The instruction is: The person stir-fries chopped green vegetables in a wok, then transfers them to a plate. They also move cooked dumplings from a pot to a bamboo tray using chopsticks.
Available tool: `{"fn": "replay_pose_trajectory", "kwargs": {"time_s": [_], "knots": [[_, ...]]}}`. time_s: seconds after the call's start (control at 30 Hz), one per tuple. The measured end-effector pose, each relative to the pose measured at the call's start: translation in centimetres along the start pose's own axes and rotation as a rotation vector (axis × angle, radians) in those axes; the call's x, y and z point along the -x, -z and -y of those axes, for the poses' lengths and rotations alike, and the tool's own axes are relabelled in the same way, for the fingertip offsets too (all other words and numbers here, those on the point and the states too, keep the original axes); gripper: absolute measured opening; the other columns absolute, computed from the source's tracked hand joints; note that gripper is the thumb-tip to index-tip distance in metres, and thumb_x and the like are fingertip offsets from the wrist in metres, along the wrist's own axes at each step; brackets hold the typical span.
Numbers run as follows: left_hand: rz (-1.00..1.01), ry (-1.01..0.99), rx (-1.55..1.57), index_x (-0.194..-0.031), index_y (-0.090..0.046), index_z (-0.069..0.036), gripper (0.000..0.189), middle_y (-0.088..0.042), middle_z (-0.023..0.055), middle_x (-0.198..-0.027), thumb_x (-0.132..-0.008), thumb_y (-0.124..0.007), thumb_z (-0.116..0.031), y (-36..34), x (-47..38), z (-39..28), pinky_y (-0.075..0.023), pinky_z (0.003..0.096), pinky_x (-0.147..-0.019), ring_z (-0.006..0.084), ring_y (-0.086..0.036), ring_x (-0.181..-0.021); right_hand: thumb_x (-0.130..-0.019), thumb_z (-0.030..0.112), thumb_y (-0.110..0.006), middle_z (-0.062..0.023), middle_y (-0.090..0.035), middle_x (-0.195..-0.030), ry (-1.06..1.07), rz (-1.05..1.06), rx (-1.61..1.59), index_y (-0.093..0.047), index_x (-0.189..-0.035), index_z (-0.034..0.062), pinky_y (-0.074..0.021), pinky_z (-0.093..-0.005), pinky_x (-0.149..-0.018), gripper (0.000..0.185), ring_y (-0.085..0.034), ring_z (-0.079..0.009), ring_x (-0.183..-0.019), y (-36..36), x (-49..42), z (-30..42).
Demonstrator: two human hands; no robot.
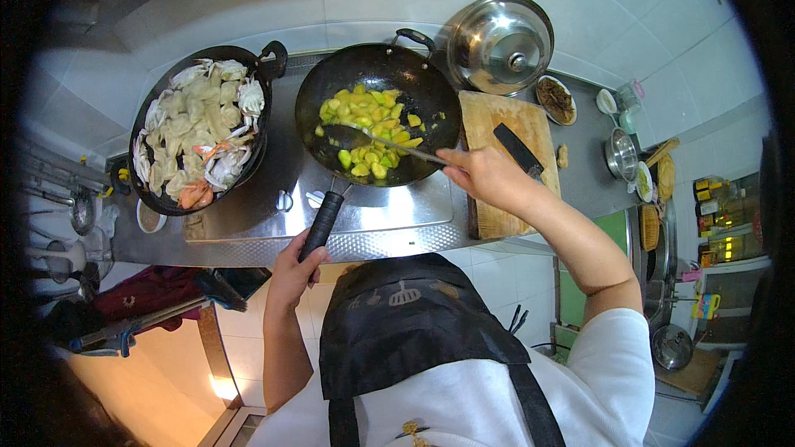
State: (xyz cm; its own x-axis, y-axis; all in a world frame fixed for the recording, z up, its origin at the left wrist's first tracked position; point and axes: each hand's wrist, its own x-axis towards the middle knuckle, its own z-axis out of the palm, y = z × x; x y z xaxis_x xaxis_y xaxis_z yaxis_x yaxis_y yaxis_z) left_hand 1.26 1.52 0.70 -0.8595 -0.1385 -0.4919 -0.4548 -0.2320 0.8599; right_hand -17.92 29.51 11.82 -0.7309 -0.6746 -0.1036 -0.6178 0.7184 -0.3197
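My left hand grips the black handle of a wok on the stove. Pieces of green and yellow vegetable lie in two groups inside the wok. My right hand holds a metal cooking utensil by its handle, over the wok's right rim. The utensil's far end reaches among the vegetable pieces near the wok's left side, and its exact shape is hard to make out. To the right of the wok is a wooden cutting board with a black-handled knife on it, partly behind my right forearm.
At left stands a second black pan with cut crabs and pale pieces. A domed metal lid leans against the tiled wall. Behind the board are a dish of brown food and, farther right, a metal bowl. Ladles hang at left.
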Motion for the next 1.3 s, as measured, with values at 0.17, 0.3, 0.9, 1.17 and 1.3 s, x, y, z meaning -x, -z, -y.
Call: {"fn": "replay_pose_trajectory", "kwargs": {"time_s": [0.17,0.3,0.9,1.17,1.3], "knots": [[-0.024,-0.014,-0.016,-0.129,-0.045,-0.001,0.049,-0.061,0.0055,-0.077,-0.085,-0.063,-0.015,0.2,0.1,0.5,-0.0337,0.0199,-0.039,0.006,-0.045,-0.046,-0.086,0.023,-0.06,-0.0224,-0.064,-0.083,-0.252,-0.03,0.1,-0.063,-0.113,0.0092,-0.0509,-0.0419,-0.07,0.03,-0.064,-0.0353,-0.076,3.1,-1.9,-1.2],[0.013,-0.01,0.003,-0.128,-0.046,-0.001,0.049,-0.062,0.0047,-0.077,-0.085,-0.064,-0.015,0.4,-0.1,0.7,-0.0341,0.02,-0.039,0.0058,-0.045,-0.047,-0.085,0.026,-0.058,-0.02,-0.065,-0.086,-0.239,-0.175,0.337,-0.066,-0.107,0.0099,-0.0511,-0.044,-0.075,0.028,-0.063,-0.0378,-0.08,4.4,-4.9,-5.9],[0.02,-0.021,0.011,-0.127,-0.048,-0.004,0.048,-0.059,0.0019,-0.075,-0.084,-0.066,-0.017,0.3,0.2,0.4,-0.0379,0.0196,-0.044,0.0049,-0.046,-0.051,-0.075,0.008,-0.067,-0.0194,-0.058,-0.08,-0.068,0.226,0.148,-0.063,-0.11,0.0073,-0.0469,-0.0432,-0.067,0.035,-0.06,-0.0362,-0.076,9.4,3.8,3.9],[-0.005,-0.013,-0.024,-0.131,-0.046,-0.004,0.052,-0.062,0.0034,-0.076,-0.083,-0.066,-0.015,0.2,0.1,0.0,-0.0376,0.02,-0.045,0.0055,-0.046,-0.051,-0.081,0.014,-0.064,-0.0203,-0.059,-0.083,-0.06,-0.054,0.27,-0.059,-0.117,0.0106,-0.0486,-0.0442,-0.067,0.037,-0.06,-0.0374,-0.074,1.7,-0.7,1.0],[-0.007,-0.016,-0.052,-0.131,-0.045,-0.004,0.053,-0.063,0.0037,-0.076,-0.084,-0.065,-0.014,0.2,0.0,0.2,-0.0369,0.0199,-0.045,0.0056,-0.046,-0.051,-0.081,0.016,-0.064,-0.0202,-0.059,-0.084,-0.003,-0.188,0.292,-0.06,-0.116,0.0105,-0.0488,-0.0443,-0.067,0.036,-0.06,-0.0373,-0.075,0.8,-5.7,-0.2]]}}
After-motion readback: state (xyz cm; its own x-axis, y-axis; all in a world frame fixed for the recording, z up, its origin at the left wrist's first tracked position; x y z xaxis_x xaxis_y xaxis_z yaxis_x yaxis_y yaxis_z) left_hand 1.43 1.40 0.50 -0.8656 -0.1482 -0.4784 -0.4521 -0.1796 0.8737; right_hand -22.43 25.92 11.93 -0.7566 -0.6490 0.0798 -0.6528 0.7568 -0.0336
